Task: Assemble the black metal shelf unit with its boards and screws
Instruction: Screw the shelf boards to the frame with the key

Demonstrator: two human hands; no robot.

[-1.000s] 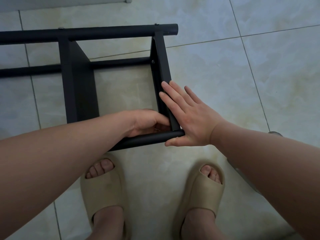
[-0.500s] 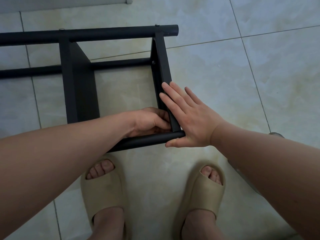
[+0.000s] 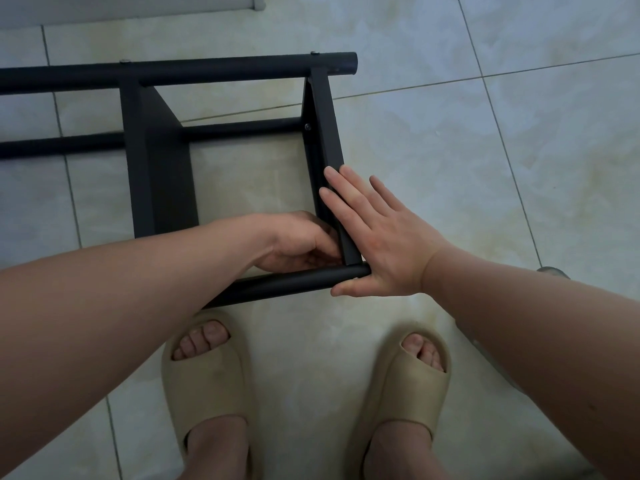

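Observation:
The black metal shelf unit lies on its side on the tile floor. Its right end board joins the far tube and the near tube. My left hand reaches inside the frame, its curled fingers pinching at the inner corner where end board and near tube meet. The fingers hide what they pinch. A screw shows at the matching joint farther back. My right hand lies flat with straight fingers against the outer face of the end board, thumb under the near tube's end.
My feet in beige slippers stand just in front of the near tube. A grey object peeks out behind my right forearm. A white edge runs along the top left. Bare tiles stretch to the right.
The fingers of my left hand have shifted a little at the corner. My right hand and the frame have stayed in place.

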